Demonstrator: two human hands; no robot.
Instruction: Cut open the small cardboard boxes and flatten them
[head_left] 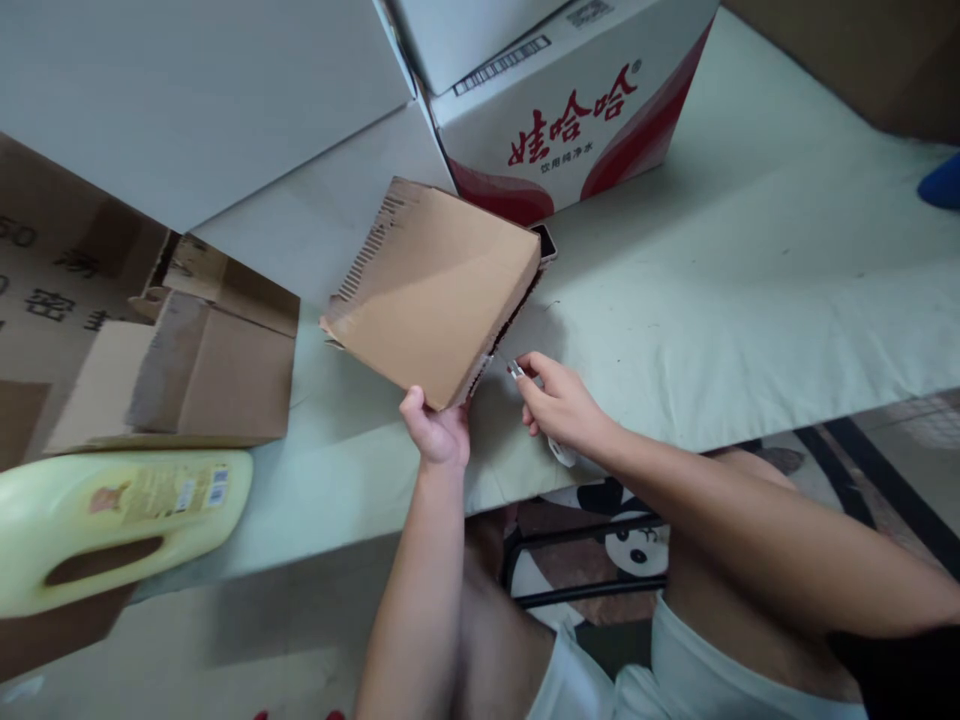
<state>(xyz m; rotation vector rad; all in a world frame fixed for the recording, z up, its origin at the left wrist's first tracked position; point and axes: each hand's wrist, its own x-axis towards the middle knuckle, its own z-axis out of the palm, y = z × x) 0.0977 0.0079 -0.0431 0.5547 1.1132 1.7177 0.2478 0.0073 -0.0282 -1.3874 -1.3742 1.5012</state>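
Observation:
A brown cardboard box [439,290] with one torn, ridged side is held tilted over the pale green cloth. My left hand [439,428] grips its near corner, thumb on the top face and fingers underneath. Closed around a white utility knife [561,455], my right hand [559,400] is just right of the box. The knife's thin blade points at the box's open, ragged right edge; whether it touches the cardboard I cannot tell. A small dark-faced object [546,243] shows partly behind the box's far right corner.
A white and red water carton [570,140] stands at the back beside large white boxes [202,90]. On the left are an opened cardboard box [225,370] and a yellow-green jug [187,500]. A blue object [941,180] lies at the right edge of the cloth-covered table [750,300].

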